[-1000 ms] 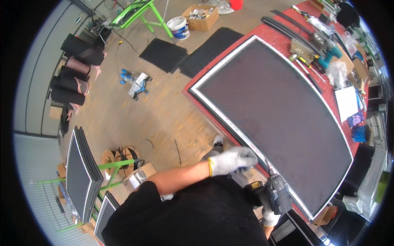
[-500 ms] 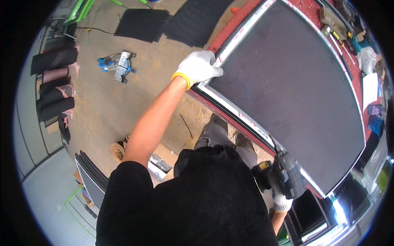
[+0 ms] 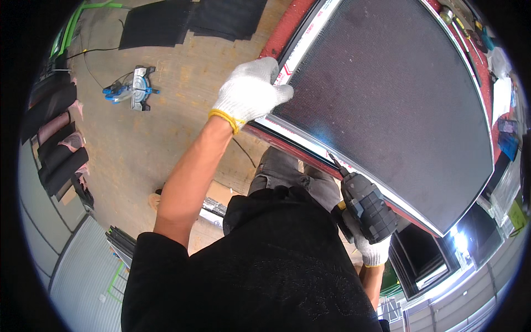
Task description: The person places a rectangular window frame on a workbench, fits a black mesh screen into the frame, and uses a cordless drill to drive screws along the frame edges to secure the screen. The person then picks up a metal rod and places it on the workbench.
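Screen frame (image 3: 387, 105) lies flat on the red desk (image 3: 276, 41), right of centre. Left hand (image 3: 249, 91) presses down on its near-left corner, fingers curled over the edge; right hand (image 3: 371, 252) wraps the drill (image 3: 365, 207), bit at the near rail (contact unclear). Bit could skid into mesh if frame shifts.

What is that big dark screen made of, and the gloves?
The large dark screen panel looks like fine woven mesh, matt, in a pale, probably metal frame that glints. The white knitted gloves on the left hand and right hand look like cotton, with ribbed yellow-edged cuffs.
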The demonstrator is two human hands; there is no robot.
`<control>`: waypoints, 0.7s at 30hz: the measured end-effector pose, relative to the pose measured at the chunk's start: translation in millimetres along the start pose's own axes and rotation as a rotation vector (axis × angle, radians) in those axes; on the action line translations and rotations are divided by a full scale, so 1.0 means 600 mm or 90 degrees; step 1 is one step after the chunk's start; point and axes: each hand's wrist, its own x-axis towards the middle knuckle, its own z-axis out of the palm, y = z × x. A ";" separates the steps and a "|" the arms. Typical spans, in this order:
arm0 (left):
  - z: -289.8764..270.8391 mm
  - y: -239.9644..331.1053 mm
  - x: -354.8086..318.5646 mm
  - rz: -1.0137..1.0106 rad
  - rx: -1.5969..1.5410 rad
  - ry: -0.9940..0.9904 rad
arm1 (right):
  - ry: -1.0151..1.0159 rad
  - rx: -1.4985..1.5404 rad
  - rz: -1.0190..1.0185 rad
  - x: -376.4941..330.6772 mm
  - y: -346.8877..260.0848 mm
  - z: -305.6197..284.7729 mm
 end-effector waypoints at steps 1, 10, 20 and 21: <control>0.003 -0.005 0.001 0.017 0.006 0.004 | -0.017 0.008 0.014 0.002 -0.006 0.000; 0.018 -0.026 -0.019 0.053 -0.036 0.072 | -0.054 -0.030 -0.056 0.023 -0.005 0.029; 0.004 -0.005 0.029 0.021 -0.006 0.064 | 0.007 0.083 0.071 -0.002 -0.002 0.059; 0.000 -0.005 0.031 0.010 -0.007 0.055 | 0.002 0.094 0.102 -0.003 -0.002 0.058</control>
